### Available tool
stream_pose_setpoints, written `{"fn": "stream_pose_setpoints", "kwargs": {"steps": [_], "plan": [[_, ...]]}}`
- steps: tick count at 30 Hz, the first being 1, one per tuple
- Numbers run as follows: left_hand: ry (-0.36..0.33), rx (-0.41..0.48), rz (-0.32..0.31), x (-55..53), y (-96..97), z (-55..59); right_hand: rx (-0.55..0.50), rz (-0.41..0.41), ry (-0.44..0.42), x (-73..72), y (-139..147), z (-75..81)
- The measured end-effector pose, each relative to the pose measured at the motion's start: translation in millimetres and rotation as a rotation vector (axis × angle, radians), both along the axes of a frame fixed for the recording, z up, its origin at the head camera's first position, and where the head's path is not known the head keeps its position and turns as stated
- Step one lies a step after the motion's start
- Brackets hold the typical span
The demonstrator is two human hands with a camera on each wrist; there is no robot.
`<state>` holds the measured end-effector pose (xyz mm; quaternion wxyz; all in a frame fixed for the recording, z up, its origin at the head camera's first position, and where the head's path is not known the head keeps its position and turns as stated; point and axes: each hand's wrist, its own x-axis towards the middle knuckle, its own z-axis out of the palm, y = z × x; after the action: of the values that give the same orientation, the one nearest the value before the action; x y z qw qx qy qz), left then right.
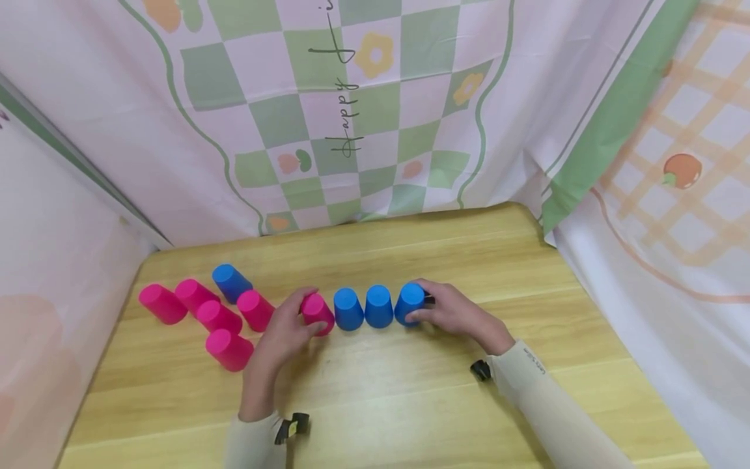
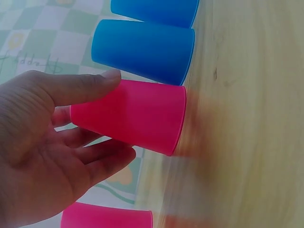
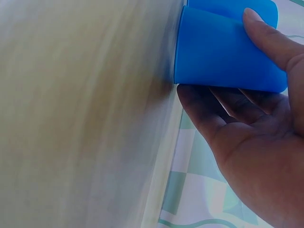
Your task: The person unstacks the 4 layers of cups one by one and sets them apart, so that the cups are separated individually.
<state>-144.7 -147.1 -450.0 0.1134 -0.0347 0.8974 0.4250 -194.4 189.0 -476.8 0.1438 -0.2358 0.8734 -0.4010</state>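
Observation:
Upside-down plastic cups stand in a row on the wooden table. At the row's left end my left hand point(image 1: 289, 330) holds a pink cup point(image 1: 318, 314), thumb on its near side and fingers around the far side. The left wrist view shows that pink cup point(image 2: 137, 111) between thumb and fingers, close beside a blue cup point(image 2: 142, 50). Two blue cups, one left point(image 1: 348, 309) and one right point(image 1: 379, 306), fill the row's middle. At the right end my right hand point(image 1: 448, 309) grips another blue cup point(image 1: 409, 301); in the right wrist view the thumb lies across this blue cup point(image 3: 223, 52).
Left of my left hand stand several pink cups point(image 1: 218, 317) and one blue cup point(image 1: 231, 282), all upside down. The wooden table point(image 1: 387, 404) ends at a patterned curtain point(image 1: 375, 130) behind, with white cloth point(image 1: 53, 280) on the left and checked cloth point(image 1: 680, 195) on the right.

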Motion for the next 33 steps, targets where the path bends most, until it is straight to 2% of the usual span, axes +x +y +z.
{"fn": "stream_pose_setpoints", "kwargs": {"steps": [6, 14, 21, 28, 33], "plan": [[-0.021, -0.002, 0.008, -1.5, 0.8, -1.7, -0.001, 0.006, 0.0, -0.4, 0, -0.4], [-0.016, -0.007, 0.003, -3.1, 0.8, -2.6, -0.013, 0.01, -0.002, -0.4, 1, -1.0], [-0.009, 0.003, 0.005, -2.3, -3.8, 2.9, -0.008, 0.008, -0.01, -0.5, 0, -1.0], [-0.013, -0.017, 0.045, -1.9, -12.1, 9.2, -0.006, 0.004, -0.012, 0.0, 0, 0.4], [0.004, -0.032, 0.081, -2.5, -18.3, 8.2, -0.002, 0.006, -0.014, 0.1, 0, 0.4]]}}
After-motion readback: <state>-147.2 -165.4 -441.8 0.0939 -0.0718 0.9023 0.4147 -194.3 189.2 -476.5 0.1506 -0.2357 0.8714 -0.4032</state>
